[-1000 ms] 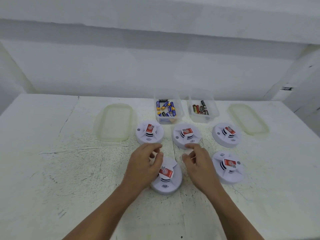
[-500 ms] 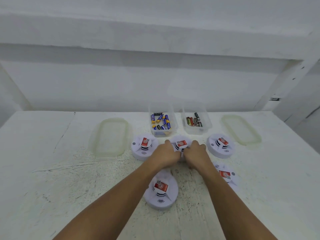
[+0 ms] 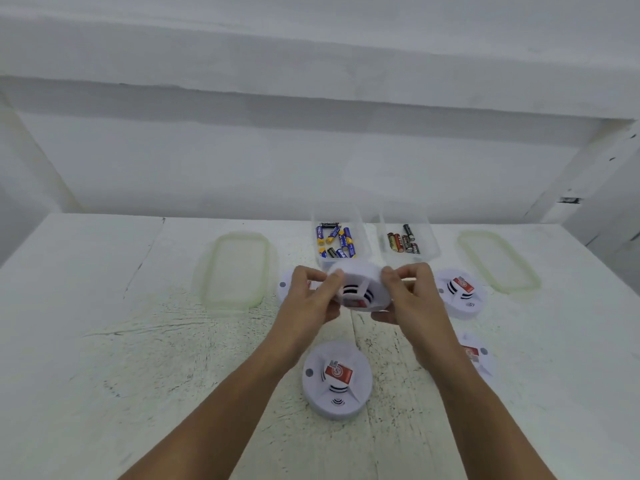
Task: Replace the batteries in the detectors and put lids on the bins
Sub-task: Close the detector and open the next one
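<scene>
While both lids [image 3: 235, 271] lie off the open bins [image 3: 364, 244], the left hand [image 3: 311, 299] and right hand [image 3: 405, 296] grip one tilted detector [image 3: 360, 289] by its rim, raised before the bins. The other detectors [image 3: 337, 379] rest untouched. Work is judged barely begun.

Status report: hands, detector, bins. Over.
Left hand and right hand grip the middle detector, held off the table, tilted. Blue-battery bin and red-battery bin uncovered; left lid, right lid flat on table. Nothing blocking.
</scene>
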Motion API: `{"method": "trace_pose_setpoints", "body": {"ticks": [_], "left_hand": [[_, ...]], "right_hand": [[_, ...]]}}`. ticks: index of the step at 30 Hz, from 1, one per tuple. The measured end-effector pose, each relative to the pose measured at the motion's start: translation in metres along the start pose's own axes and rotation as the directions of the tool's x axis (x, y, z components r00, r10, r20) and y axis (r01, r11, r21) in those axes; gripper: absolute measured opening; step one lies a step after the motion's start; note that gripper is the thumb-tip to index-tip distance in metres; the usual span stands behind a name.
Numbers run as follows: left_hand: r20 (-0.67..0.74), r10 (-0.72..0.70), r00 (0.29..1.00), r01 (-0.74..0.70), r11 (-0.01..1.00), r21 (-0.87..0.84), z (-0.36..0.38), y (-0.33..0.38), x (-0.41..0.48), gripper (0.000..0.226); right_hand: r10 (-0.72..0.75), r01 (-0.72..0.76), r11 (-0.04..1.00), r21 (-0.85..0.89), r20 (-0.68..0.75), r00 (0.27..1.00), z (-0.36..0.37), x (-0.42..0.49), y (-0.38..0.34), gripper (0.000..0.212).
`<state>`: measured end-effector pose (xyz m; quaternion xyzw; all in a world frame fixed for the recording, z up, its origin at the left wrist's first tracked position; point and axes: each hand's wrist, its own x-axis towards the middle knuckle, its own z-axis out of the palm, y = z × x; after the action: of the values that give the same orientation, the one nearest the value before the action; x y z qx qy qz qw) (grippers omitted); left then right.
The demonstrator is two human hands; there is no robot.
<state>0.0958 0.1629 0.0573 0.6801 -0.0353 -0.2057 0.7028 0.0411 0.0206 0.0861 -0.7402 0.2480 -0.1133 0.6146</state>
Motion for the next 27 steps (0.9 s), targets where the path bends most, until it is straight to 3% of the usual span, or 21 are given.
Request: {"method": "trace_pose_setpoints", "body": {"ticks": [5,10,14,18,22,27], "left_hand": [[-0.046,0.012,0.999,-0.015,0.998,-0.066,-0.057,-0.014,-0.024,0.026],[0.069,0.048,0.996,-0.046,0.998,-0.037,-0.130,-0.035,-0.047,0.060],[0.151,0.031,0.988,-0.029,0.999,-0.020,-0.173,-0.042,-0.055,0.073],[0.199,0.021,0.980,-0.047,0.991,0.123,-0.198,-0.045,-0.054,0.073],[0.190,0.070,0.979,-0.158,0.851,0.501,-0.208,-0.044,-0.049,0.078],[0.289,0.029,0.957,-0.192,0.811,0.553,-0.215,-0.044,-0.043,0.084]], "right_hand": [[-0.022,0.032,0.998,-0.049,0.178,0.984,0.039,-0.023,-0.001,0.012],[-0.086,0.157,0.974,-0.166,0.367,0.926,0.082,-0.042,0.002,0.007],[-0.192,0.326,0.896,-0.303,0.398,0.897,0.113,-0.055,0.011,0.008],[-0.226,0.418,0.827,-0.377,0.457,0.860,0.132,-0.062,0.018,0.016],[-0.250,0.463,0.788,-0.405,0.476,0.843,0.142,-0.069,0.026,0.021],[-0.277,0.490,0.756,-0.435,0.466,0.840,0.146,-0.079,0.037,0.026]]}}
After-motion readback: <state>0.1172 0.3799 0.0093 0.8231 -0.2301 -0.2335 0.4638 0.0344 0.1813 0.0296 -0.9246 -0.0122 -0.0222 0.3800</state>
